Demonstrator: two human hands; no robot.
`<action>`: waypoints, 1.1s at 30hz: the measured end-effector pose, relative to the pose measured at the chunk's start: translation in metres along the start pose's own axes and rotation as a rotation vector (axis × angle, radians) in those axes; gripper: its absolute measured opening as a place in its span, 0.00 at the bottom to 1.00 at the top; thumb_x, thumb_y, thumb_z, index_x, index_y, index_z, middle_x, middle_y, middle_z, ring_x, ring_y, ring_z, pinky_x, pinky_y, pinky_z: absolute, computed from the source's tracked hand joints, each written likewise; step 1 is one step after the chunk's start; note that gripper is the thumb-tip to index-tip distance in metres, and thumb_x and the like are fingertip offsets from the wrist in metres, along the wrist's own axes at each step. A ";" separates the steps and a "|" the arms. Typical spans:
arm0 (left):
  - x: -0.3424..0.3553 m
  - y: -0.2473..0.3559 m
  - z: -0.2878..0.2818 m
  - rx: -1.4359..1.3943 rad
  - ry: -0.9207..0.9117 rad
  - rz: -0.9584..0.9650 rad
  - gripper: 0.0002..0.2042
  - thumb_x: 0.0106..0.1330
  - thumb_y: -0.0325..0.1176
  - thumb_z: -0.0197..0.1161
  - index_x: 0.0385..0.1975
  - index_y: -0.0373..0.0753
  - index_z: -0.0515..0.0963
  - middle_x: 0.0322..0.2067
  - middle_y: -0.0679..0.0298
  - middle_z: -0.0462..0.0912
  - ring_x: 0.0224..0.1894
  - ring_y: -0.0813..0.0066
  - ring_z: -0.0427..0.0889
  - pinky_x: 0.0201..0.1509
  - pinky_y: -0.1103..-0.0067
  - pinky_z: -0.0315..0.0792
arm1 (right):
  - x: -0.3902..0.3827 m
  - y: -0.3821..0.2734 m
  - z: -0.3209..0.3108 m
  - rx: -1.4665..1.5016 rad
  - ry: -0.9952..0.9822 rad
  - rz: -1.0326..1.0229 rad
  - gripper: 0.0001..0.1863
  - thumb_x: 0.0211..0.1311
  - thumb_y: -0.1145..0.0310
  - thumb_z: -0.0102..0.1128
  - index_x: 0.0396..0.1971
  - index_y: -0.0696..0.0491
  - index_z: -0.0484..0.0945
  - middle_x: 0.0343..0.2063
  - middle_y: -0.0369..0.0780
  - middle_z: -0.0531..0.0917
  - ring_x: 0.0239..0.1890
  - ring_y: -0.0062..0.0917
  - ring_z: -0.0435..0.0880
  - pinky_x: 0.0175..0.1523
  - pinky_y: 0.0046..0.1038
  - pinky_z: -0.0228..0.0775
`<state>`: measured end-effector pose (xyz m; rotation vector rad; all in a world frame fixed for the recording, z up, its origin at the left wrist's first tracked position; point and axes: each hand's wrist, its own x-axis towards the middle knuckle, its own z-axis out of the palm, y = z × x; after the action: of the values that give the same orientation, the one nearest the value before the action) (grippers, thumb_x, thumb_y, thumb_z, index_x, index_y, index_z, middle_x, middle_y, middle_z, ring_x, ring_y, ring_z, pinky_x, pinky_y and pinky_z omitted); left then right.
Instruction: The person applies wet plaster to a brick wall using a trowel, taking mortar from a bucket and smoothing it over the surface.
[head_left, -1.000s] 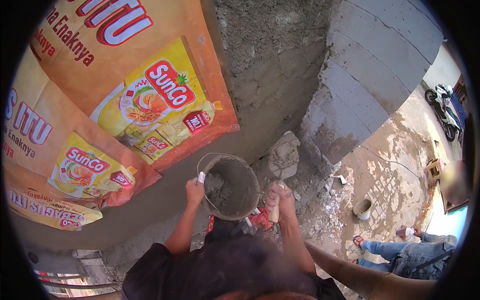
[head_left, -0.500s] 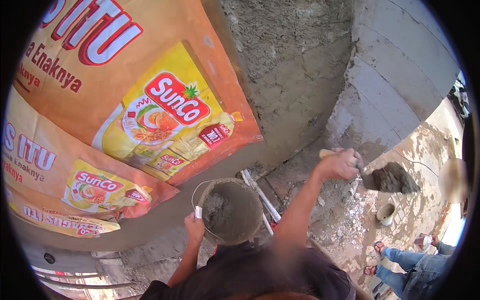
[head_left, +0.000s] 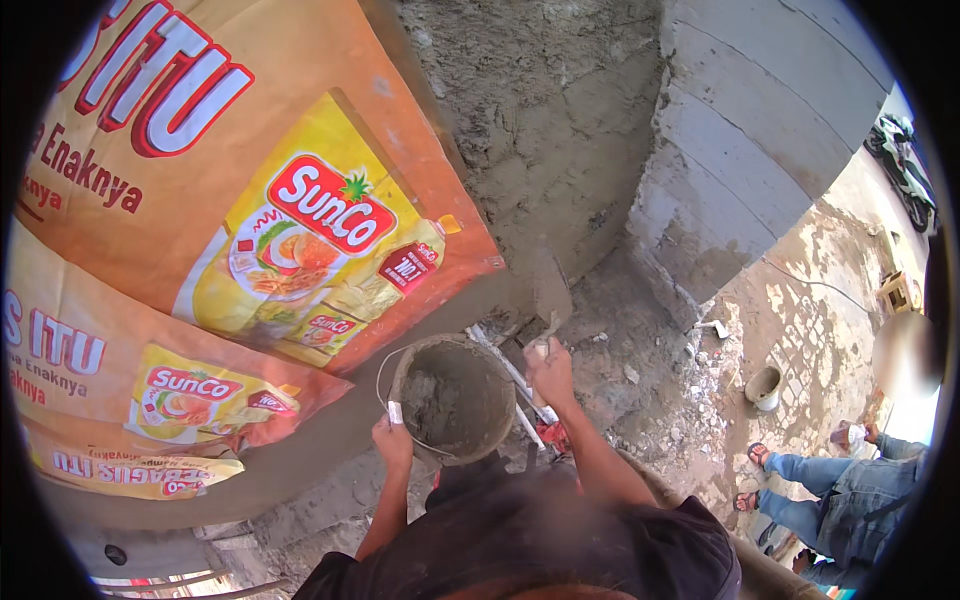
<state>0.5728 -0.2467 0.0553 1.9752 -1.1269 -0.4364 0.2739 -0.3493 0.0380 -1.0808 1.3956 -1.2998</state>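
Observation:
My left hand is closed on the white grip of the wire handle of a round bucket. Grey wet mortar lies inside the bucket, which I hold close in front of me. To its right, my right hand is wrapped around the handle of a trowel. The trowel's grey, mortar-smeared blade points away from me at the lower part of the rough plastered wall. Whether the blade touches the wall, and how much mortar is on it, I cannot tell.
A large orange printed sheet hangs at the left. Grey blocks form a wall at right. White pipes lie beside the bucket. Rubble and a small pail are on the ground. A person in jeans is at lower right.
My right hand has swung left, from the far right to beside the bucket, bringing the mortar-laden trowel round to the plastered wall's lower part. My left hand keeps hold of the bucket handle.

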 end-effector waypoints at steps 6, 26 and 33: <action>0.000 0.007 0.003 -0.053 -0.091 0.022 0.13 0.66 0.28 0.53 0.20 0.29 0.72 0.14 0.72 0.62 0.21 0.85 0.60 0.21 0.76 0.56 | 0.032 -0.035 -0.010 0.180 0.233 0.305 0.12 0.68 0.61 0.53 0.35 0.55 0.68 0.19 0.35 0.71 0.17 0.18 0.72 0.18 0.26 0.66; 0.015 0.000 -0.001 -0.041 -0.039 0.093 0.14 0.66 0.28 0.52 0.16 0.32 0.65 0.14 0.73 0.61 0.22 0.85 0.59 0.21 0.74 0.53 | 0.095 -0.191 0.133 0.622 -0.200 0.081 0.07 0.68 0.68 0.49 0.31 0.54 0.65 0.16 0.35 0.69 0.10 0.18 0.68 0.12 0.25 0.64; 0.025 -0.001 0.015 0.035 -0.033 0.134 0.11 0.62 0.26 0.52 0.20 0.25 0.71 0.11 0.57 0.67 0.17 0.74 0.64 0.23 0.68 0.60 | 0.053 -0.191 0.066 0.738 -0.263 0.199 0.09 0.67 0.66 0.49 0.27 0.52 0.65 0.15 0.33 0.67 0.11 0.17 0.67 0.12 0.24 0.63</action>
<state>0.5781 -0.2744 0.0473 1.9145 -1.2869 -0.3817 0.3306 -0.4252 0.2241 -0.5607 0.7020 -1.3093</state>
